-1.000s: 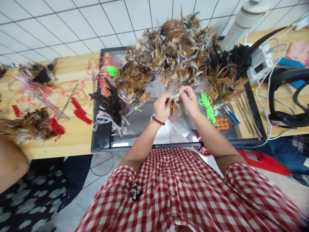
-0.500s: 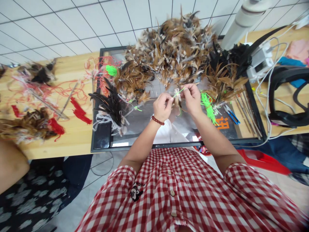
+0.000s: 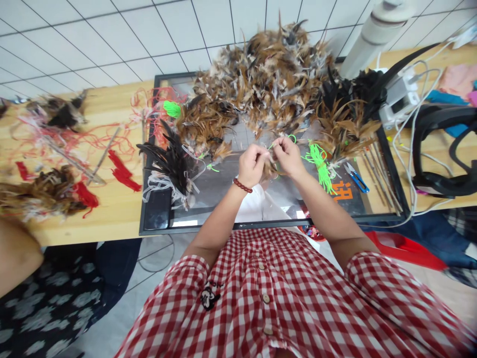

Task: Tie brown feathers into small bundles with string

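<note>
The left grip (image 3: 252, 165) is pinched, thumb to fingertips, on a small feather tuft (image 3: 269, 172), soft and brownish, which hangs just below the fingers, between the two hands. The right grip (image 3: 288, 158) is likewise closed on a thin, bright green cord (image 3: 292, 137), smooth and springy-looking, its free end curling in a loop just above. A bracelet (image 3: 242, 186) of round, glossy red-brown beads circles the wrist behind the left grip.

Just right of the right grip lies a loose hank (image 3: 319, 166) of the same green strands; farther right are slim snips (image 3: 357, 178) with blue handles, then thin, rough sticks (image 3: 380, 174) side by side. Beyond both grips rises a shaggy heap (image 3: 266, 82) of brown and grey feathers, pointed tips jutting out. Left of the left grip sit stiff, glossy black plumes (image 3: 169, 161) with flat white ribbon at their base. Under the grips is a black-framed glass panel (image 3: 218, 191), resting on the pale-grained wooden table (image 3: 121, 216).
</note>
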Motion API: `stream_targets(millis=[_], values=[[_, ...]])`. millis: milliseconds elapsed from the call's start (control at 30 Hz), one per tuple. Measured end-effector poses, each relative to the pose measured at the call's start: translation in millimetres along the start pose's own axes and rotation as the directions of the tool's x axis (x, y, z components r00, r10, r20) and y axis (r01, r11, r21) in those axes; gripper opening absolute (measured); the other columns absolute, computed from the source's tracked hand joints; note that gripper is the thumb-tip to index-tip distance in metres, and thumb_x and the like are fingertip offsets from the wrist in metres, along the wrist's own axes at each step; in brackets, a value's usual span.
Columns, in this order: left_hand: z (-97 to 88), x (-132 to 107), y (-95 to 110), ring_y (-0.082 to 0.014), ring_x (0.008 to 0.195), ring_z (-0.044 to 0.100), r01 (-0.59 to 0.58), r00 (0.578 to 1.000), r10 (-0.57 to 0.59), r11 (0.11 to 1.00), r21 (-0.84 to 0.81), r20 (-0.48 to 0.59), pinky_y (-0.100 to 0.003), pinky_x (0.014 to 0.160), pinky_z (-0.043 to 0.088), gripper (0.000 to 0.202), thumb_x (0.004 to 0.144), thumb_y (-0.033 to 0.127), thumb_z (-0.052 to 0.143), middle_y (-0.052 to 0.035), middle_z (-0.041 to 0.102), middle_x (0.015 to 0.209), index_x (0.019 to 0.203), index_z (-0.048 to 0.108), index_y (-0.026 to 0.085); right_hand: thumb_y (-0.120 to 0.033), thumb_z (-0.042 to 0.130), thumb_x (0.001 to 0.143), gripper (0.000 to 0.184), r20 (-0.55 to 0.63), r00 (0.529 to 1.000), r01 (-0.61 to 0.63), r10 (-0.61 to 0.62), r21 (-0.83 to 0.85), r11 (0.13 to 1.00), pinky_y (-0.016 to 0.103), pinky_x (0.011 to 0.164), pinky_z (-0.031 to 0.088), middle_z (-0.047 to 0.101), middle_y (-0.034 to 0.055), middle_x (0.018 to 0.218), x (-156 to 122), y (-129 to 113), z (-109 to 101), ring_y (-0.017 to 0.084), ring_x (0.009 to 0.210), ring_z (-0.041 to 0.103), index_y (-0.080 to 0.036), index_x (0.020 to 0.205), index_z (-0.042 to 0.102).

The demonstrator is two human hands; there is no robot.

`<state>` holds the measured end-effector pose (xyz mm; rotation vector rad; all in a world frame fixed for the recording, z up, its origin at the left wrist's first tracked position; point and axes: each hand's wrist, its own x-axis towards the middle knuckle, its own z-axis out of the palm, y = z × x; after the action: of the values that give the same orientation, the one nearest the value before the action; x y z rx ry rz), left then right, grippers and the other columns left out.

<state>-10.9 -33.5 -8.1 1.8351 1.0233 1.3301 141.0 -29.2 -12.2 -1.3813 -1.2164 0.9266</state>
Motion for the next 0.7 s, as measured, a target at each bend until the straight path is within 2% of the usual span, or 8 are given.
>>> stream_targets(millis=[67, 167, 267, 367, 467, 533, 633, 700], values=[[4.1, 2, -8, -0.0117, 0.067, 0.066, 0.127, 0.989, -0.131, 0.990, -0.055, -0.075, -0.025, 0.069, 0.053, 0.024, 0.093, 0.043, 0.064, -0.0002, 0.070, 0.075, 0.082, 0.060, 0.021, -0.030, 0.062, 0.084, 0.010, 0.018, 1.000, -0.007, 0.006, 0.027, 1.000, 0.027, 0.059, 0.039, 0.053, -0.0063, 0.058, 0, -2, -2, 0.011, 0.055, 0.047, -0.023, 0.078, 0.058], [12.3, 5, -18, -0.0081, 0.054, 0.060, 0.291, 0.938, -0.319, 0.938, -0.187, -0.138, -0.021, 0.057, 0.050, 0.019, 0.084, 0.034, 0.074, 0.0038, 0.067, 0.070, 0.086, 0.061, 0.021, -0.031, 0.063, 0.082, 0.013, 0.071, 0.997, -0.031, 0.024, 0.096, 0.995, 0.026, 0.055, 0.036, 0.048, -0.0069, 0.055, -2, -7, -4, 0.011, 0.052, 0.043, -0.022, 0.075, 0.058], [16.6, 7, -22, -0.0072, 0.053, 0.061, 0.344, 0.909, -0.385, 0.908, -0.238, -0.158, -0.020, 0.055, 0.049, 0.020, 0.078, 0.029, 0.079, 0.0047, 0.067, 0.068, 0.084, 0.063, 0.020, -0.035, 0.065, 0.082, 0.017, 0.131, 0.991, -0.018, 0.002, 0.120, 0.993, 0.026, 0.054, 0.033, 0.047, -0.0066, 0.055, -7, -15, -3, 0.010, 0.053, 0.041, -0.022, 0.074, 0.059], [14.1, 7, -22, -0.0093, 0.058, 0.064, 0.285, 0.932, -0.314, 0.944, -0.169, -0.183, -0.022, 0.060, 0.052, 0.014, 0.078, 0.029, 0.078, 0.0019, 0.070, 0.070, 0.078, 0.068, 0.019, -0.040, 0.069, 0.081, 0.023, 0.122, 0.991, 0.035, -0.048, 0.105, 0.994, 0.027, 0.058, 0.035, 0.051, -0.0052, 0.059, -11, -21, -1, 0.010, 0.057, 0.042, -0.021, 0.072, 0.060], [9.2, 7, -20, -0.0133, 0.072, 0.069, 0.150, 0.970, -0.152, 0.988, -0.025, -0.192, -0.026, 0.069, 0.056, 0.009, 0.082, 0.028, 0.074, -0.0023, 0.075, 0.079, 0.078, 0.073, 0.020, -0.046, 0.074, 0.078, 0.029, 0.133, 0.989, 0.059, -0.070, 0.084, 0.995, 0.027, 0.061, 0.037, 0.056, -0.0033, 0.064, -13, -23, -1, 0.011, 0.060, 0.045, -0.020, 0.072, 0.062], [7.4, 7, -18, -0.0145, 0.078, 0.070, 0.067, 0.980, -0.057, 0.997, 0.047, -0.191, -0.027, 0.073, 0.056, 0.010, 0.084, 0.027, 0.072, -0.0038, 0.076, 0.083, 0.077, 0.074, 0.020, -0.050, 0.075, 0.078, 0.033, 0.156, 0.984, 0.077, -0.087, 0.069, 0.995, 0.028, 0.061, 0.038, 0.059, -0.0020, 0.066, -14, -22, -1, 0.011, 0.061, 0.047, -0.020, 0.073, 0.064], [7.3, 7, -15, -0.0128, 0.073, 0.067, 0.030, 0.983, -0.016, 0.997, 0.075, -0.181, -0.025, 0.068, 0.053, 0.015, 0.088, 0.032, 0.069, -0.0025, 0.073, 0.079, 0.078, 0.071, 0.021, -0.057, 0.070, 0.084, 0.036, 0.111, 0.988, 0.100, -0.106, 0.057, 0.993, 0.029, 0.061, 0.039, 0.058, -0.0017, 0.068, -11, -19, -2, 0.012, 0.061, 0.046, -0.021, 0.077, 0.065], [7.5, 6, -12, -0.0118, 0.069, 0.065, 0.027, 0.988, -0.017, 0.997, 0.067, -0.153, -0.024, 0.065, 0.051, 0.018, 0.089, 0.036, 0.069, -0.0015, 0.071, 0.077, 0.078, 0.069, 0.021, -0.059, 0.067, 0.087, 0.036, 0.072, 0.985, 0.154, -0.157, 0.039, 0.987, 0.029, 0.061, 0.040, 0.061, -0.0002, 0.075, -8, -17, -4, 0.013, 0.062, 0.047, -0.023, 0.087, 0.068]])
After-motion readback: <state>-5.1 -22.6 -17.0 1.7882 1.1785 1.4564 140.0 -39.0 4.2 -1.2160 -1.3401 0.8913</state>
